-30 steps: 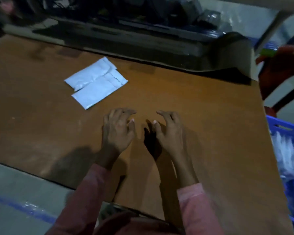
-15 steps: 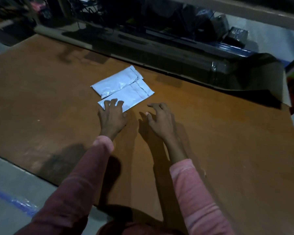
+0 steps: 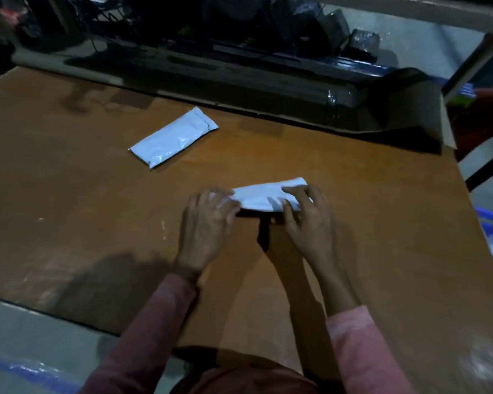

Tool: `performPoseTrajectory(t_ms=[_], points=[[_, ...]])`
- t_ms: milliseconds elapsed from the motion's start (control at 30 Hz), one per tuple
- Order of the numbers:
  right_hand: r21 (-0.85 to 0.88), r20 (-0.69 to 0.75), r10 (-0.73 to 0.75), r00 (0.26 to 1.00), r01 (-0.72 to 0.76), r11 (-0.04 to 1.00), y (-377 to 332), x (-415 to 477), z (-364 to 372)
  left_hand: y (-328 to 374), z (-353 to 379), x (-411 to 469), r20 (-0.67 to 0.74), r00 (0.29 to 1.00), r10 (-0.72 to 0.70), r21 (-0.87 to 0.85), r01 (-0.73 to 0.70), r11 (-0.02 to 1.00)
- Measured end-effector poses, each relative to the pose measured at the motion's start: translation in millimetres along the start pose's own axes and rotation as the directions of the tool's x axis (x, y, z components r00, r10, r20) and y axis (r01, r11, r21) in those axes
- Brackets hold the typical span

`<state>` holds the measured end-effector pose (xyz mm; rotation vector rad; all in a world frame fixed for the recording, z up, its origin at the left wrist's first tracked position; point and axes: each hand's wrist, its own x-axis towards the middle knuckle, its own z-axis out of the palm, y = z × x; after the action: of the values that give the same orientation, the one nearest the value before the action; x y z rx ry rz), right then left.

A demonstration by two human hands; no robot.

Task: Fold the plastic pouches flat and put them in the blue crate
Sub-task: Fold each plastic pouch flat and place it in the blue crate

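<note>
A white plastic pouch [image 3: 261, 196] lies crosswise in the middle of the brown table [image 3: 97, 211], slightly raised above its shadow. My left hand [image 3: 208, 223] grips its left end, blurred by motion. Around the pouch's right end my right hand [image 3: 308, 220] holds on, fingers on top and thumb against the near edge. A second white pouch [image 3: 173, 137] lies flat and alone further back to the left. A corner of the blue crate [image 3: 488, 223] shows at the right edge, with pale pouches inside it.
Dark machinery and cables [image 3: 239, 52] run along the table's far edge. A dark flap [image 3: 410, 109] stands at the back right corner. A grey floor with a blue line [image 3: 26, 368] lies below the table's near edge.
My left hand has pulled the nearer pouch off the pair toward the table's middle, and my right hand has taken its other end. The other pouch stays where it lay.
</note>
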<state>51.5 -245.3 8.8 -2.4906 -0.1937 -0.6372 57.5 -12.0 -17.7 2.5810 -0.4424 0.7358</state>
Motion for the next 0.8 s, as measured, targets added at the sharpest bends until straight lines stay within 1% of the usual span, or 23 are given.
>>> performPoseTrajectory(t_ms=[67, 133, 200, 267, 333, 433, 500, 567, 667, 700, 800], points=[[-0.048, -0.058, 0.047, 0.997, -0.050, 0.998, 12, -27, -20, 30, 6, -19, 0.006, 0.998, 0.066, -0.064, -0.065, 0.996], [-0.063, -0.094, 0.101, 0.990, -0.107, 0.992, 24, -55, -34, 49, 16, -37, 0.037, 0.996, 0.086, -0.099, -0.082, 0.992], [-0.076, -0.066, 0.148, 0.987, -0.153, 0.985, 33, -78, -41, 60, 26, -51, 0.070, 0.994, 0.084, -0.111, -0.076, 0.991], [-0.144, 0.011, 0.189, 0.982, -0.186, 0.972, 39, -92, -43, 68, 33, -61, 0.096, 0.992, 0.076, -0.115, -0.065, 0.991], [-0.189, 0.073, 0.203, 0.977, -0.186, 0.964, 43, -98, -45, 73, 36, -65, 0.108, 0.992, 0.063, -0.109, -0.051, 0.993], [-0.184, 0.048, 0.169, 0.984, -0.157, 0.970, 45, -92, -52, 83, 30, -62, 0.090, 0.996, 0.013, -0.100, -0.004, 0.995], [-0.188, 0.019, 0.200, 0.980, -0.193, 0.963, 43, -88, -53, 94, 24, -56, 0.103, 0.995, -0.007, -0.106, 0.018, 0.994], [-0.194, 0.076, 0.258, 0.963, -0.239, 0.951, 40, -91, -46, 104, 25, -48, 0.182, 0.983, -0.001, -0.084, 0.016, 0.996], [-0.180, 0.250, 0.279, 0.927, -0.238, 0.954, 40, -94, -30, 110, 40, -34, 0.328, 0.944, 0.019, -0.017, -0.015, 1.000], [-0.196, 0.287, 0.295, 0.911, -0.246, 0.949, 41, -93, -28, 110, 47, -31, 0.373, 0.928, 0.024, 0.011, -0.030, 0.999], [-0.294, 0.345, 0.282, 0.895, -0.183, 0.938, 42, -88, -22, 110, 66, -30, 0.465, 0.885, 0.021, 0.032, -0.040, 0.999]])
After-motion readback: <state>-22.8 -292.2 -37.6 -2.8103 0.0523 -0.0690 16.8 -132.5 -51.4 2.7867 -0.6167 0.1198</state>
